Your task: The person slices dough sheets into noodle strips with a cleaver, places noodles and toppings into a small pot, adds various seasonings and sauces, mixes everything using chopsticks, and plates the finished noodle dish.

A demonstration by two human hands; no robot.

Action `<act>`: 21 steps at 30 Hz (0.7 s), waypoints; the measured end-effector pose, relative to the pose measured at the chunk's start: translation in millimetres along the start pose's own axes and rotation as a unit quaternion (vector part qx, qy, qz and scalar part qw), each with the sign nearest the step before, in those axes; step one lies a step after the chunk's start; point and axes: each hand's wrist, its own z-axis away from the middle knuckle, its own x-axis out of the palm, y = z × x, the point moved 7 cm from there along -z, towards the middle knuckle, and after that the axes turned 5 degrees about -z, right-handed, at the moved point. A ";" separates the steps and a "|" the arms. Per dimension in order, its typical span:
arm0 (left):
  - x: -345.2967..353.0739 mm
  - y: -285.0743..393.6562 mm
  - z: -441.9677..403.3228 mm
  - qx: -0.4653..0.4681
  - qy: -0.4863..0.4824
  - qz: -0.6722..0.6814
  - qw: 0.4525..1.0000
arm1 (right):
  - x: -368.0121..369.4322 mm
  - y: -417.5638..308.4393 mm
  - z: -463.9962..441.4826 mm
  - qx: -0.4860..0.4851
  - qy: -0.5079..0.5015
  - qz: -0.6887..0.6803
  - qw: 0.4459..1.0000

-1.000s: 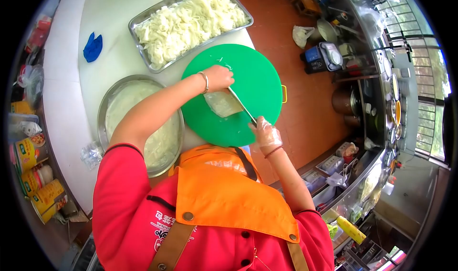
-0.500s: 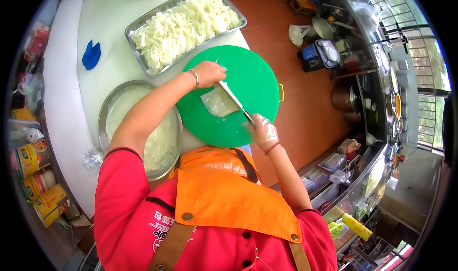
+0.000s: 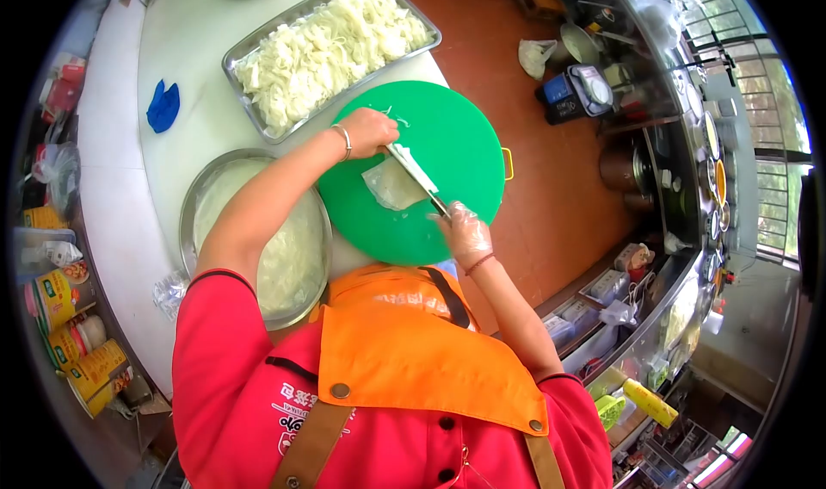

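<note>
A kitchen knife (image 3: 415, 170) lies slantwise over a pale, translucent sheet of food (image 3: 394, 184) on a round green cutting board (image 3: 465, 136). My right hand (image 3: 465, 232), in a clear plastic glove, is closed around its dark handle. At the blade's far end my left hand (image 3: 370, 133) is closed, its fingers on the knife tip, partly hidden from above. White cut strips (image 3: 402, 151) lie along the blade's upper side. A few thin shreds (image 3: 403, 122) sit on the board beyond my left hand.
Beyond the board stands a metal tray (image 3: 331, 114) heaped with pale strips (image 3: 331, 58). Under my left forearm is a round metal pan (image 3: 320, 269) with pale contents. A blue cloth (image 3: 163, 107) lies on the white table (image 3: 194, 58). The board's yellow handle (image 3: 508, 164) overhangs the floor.
The knife's handle and my right hand have shifted slightly left and away from me. My left hand has moved a little left. More white strip shows beside the blade.
</note>
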 end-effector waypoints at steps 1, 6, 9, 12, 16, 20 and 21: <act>-7.3 -1.1 -0.3 -0.001 -0.001 0.012 1.000 | -12.0 -6.8 -1.8 -0.004 -0.006 -0.010 1.000; -24.6 15.6 7.2 -0.010 0.027 0.003 1.000 | -36.6 -18.9 16.8 0.010 -0.033 -0.010 0.999; -0.1 4.0 7.3 -0.014 0.016 -0.016 1.000 | -2.7 -9.2 2.1 -0.008 0.002 -0.021 1.000; -0.3 1.5 9.0 -0.007 0.009 0.002 1.000 | -9.5 -14.2 10.8 0.000 -0.003 -0.015 1.000; -19.4 9.1 17.6 -0.026 0.018 0.023 0.999 | -22.7 -23.9 10.3 0.010 -0.036 -0.017 0.999; 3.3 7.8 18.2 -0.025 -0.010 -0.020 0.999 | 16.7 -5.0 6.2 0.006 -0.006 -0.047 0.999; -1.7 5.6 17.0 -0.029 -0.011 -0.015 0.999 | 11.4 -7.6 3.3 -0.009 0.007 -0.039 0.999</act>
